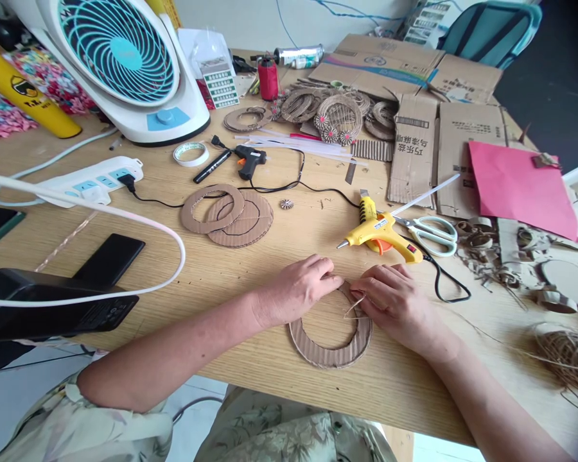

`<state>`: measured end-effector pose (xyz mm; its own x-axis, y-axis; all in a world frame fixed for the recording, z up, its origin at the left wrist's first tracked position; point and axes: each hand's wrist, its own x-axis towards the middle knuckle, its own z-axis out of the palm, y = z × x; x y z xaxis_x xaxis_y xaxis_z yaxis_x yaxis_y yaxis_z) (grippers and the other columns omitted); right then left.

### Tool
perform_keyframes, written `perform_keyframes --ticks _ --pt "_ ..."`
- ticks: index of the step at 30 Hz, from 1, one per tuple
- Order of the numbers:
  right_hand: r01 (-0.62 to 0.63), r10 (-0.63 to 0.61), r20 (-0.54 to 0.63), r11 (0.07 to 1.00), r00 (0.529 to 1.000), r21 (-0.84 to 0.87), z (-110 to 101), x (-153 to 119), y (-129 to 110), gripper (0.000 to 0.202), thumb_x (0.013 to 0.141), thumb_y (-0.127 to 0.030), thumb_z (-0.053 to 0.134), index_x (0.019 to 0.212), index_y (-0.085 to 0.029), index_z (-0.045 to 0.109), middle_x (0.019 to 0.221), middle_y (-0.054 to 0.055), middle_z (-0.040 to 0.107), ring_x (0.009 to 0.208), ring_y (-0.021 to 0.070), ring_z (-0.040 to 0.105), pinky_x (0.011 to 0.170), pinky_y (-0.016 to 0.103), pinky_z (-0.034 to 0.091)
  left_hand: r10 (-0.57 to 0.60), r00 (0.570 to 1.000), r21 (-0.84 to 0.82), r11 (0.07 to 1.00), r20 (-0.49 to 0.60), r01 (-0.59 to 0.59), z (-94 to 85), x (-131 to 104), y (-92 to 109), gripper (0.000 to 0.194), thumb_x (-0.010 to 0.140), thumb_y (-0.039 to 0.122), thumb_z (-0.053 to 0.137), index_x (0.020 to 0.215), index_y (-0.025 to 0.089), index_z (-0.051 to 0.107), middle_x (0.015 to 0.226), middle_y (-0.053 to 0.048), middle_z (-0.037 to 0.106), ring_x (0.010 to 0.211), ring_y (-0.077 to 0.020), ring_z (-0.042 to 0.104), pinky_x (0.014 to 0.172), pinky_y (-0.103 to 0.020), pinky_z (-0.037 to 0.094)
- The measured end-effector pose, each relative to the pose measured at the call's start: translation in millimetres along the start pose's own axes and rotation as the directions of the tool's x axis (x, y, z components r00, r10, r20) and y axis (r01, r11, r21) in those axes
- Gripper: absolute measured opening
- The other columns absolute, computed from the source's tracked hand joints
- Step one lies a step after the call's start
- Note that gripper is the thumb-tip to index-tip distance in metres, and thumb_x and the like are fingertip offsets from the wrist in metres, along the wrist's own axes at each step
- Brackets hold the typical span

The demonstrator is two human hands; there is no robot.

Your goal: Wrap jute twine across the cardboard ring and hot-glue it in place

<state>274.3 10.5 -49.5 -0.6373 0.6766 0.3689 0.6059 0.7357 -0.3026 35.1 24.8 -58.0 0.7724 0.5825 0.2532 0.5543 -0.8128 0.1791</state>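
On the wooden table in front of me lies a flat cardboard ring [331, 357], its corrugated face up. My left hand [301, 289] is closed at the ring's upper left edge, fingers bent and thumb against the cardboard. A thin strand of twine [350, 312] crosses the ring's upper right side. Pinched fingertips of my right hand [397, 301] hold that twine against the ring. The strand runs on to the right, toward a ball of twine [571, 356]. Just beyond my hands lies a yellow hot glue gun [378, 232] with a glue stick in it.
Scissors [431, 234] and a utility knife [366, 206] lie by the glue gun. Cardboard scraps [505, 247] and pink paper [520, 186] are at right. Further left are a cut ring [190, 215], a cardboard disc [257, 231], a power strip [91, 183] and a fan [120, 58].
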Motion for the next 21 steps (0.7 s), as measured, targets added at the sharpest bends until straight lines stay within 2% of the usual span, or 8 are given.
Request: perform_keyframes --ticks 4,7,11,16,21 --pt "0.003 -0.002 -0.034 0.999 0.999 0.036 -3 -1 -2 0.016 0.090 -0.010 0.062 0.103 -0.018 0.065 0.086 0.003 0.060 0.076 0.0145 0.053 0.075 0.033 0.039 -0.129 0.992 -0.025 0.991 0.000 0.129 0.7 -1 12 0.025 0.098 0.010 0.046 0.113 0.014 0.066 0.098 -0.008 0.055 0.094 -0.0201 0.055 0.085 -0.033 0.053" --pt "0.014 -0.011 -0.067 0.999 0.998 0.051 -2 -1 -1 0.018 0.088 -0.008 0.064 0.103 -0.018 0.065 0.087 0.003 0.060 0.077 0.0142 0.054 0.074 0.033 0.040 -0.181 0.983 -0.042 0.982 0.013 0.182 1.0 -1 18 0.025 0.097 0.009 0.047 0.112 0.014 0.066 0.098 -0.008 0.054 0.095 -0.0208 0.056 0.086 -0.034 0.055" --pt "0.022 -0.019 -0.056 0.999 0.998 0.042 0 -2 2 0.016 0.089 -0.008 0.063 0.102 -0.018 0.064 0.087 0.003 0.060 0.077 0.0140 0.054 0.074 0.033 0.040 -0.198 0.980 -0.088 0.976 0.026 0.200 2.4 0 17 0.023 0.095 0.008 0.049 0.111 0.015 0.065 0.099 -0.008 0.055 0.097 -0.0212 0.057 0.088 -0.035 0.055" --pt "-0.007 0.010 -0.053 0.999 0.999 0.050 -2 -2 4 0.012 0.091 -0.012 0.063 0.100 -0.018 0.065 0.086 0.004 0.060 0.076 0.0145 0.054 0.074 0.033 0.041 -0.245 0.968 -0.206 0.952 -0.063 0.228 6.1 -4 12 0.031 0.093 0.011 0.058 0.124 0.013 0.056 0.109 -0.008 0.059 0.103 -0.0212 0.058 0.096 -0.037 0.054" --pt "-0.017 0.019 -0.047 0.999 0.999 0.045 -4 -1 3 0.011 0.092 -0.013 0.060 0.100 -0.019 0.066 0.085 0.004 0.061 0.075 0.0148 0.055 0.073 0.033 0.042 -0.183 0.982 -0.168 0.971 -0.048 0.173 2.7 -5 13 0.020 0.095 0.008 0.051 0.110 0.014 0.063 0.101 -0.007 0.056 0.099 -0.0200 0.057 0.092 -0.034 0.054"
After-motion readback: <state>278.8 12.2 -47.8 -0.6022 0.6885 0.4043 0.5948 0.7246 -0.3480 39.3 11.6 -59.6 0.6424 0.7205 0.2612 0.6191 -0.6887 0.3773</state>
